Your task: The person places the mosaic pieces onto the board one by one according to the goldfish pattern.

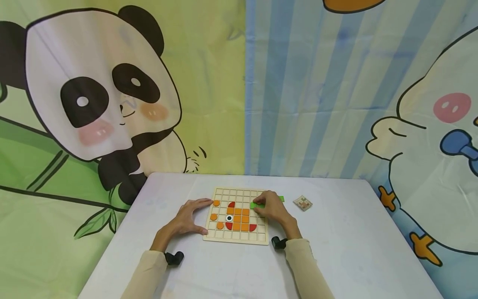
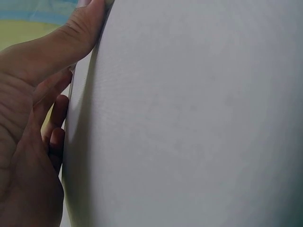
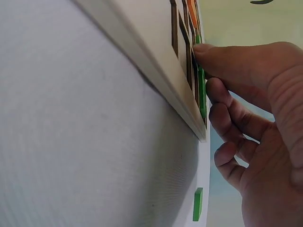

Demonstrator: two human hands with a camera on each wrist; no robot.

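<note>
A square wooden grid board (image 1: 235, 238) lies on the table with orange squares (image 1: 241, 219), red quarter-round pieces (image 1: 232, 204), an eye tile (image 1: 229, 218) and orange discs (image 1: 216, 203) set on it. My left hand (image 1: 184, 216) is spread at the board's left side, thumb by the near corner and fingertips at the edge farther up. At the upper right of the grid, the thumb and fingers of my right hand (image 1: 275, 206) pinch a flat green piece (image 1: 257, 205), low against the board. A loose green piece (image 3: 198, 204) lies on the table just past the board's right edge.
A small patterned card (image 1: 303, 203) lies to the right of the board. The white table (image 1: 347, 232) reaches back to a cloth backdrop (image 1: 209, 104) with cartoon animals. A black wrist camera (image 1: 278, 243) sits under each wrist, close above the tabletop.
</note>
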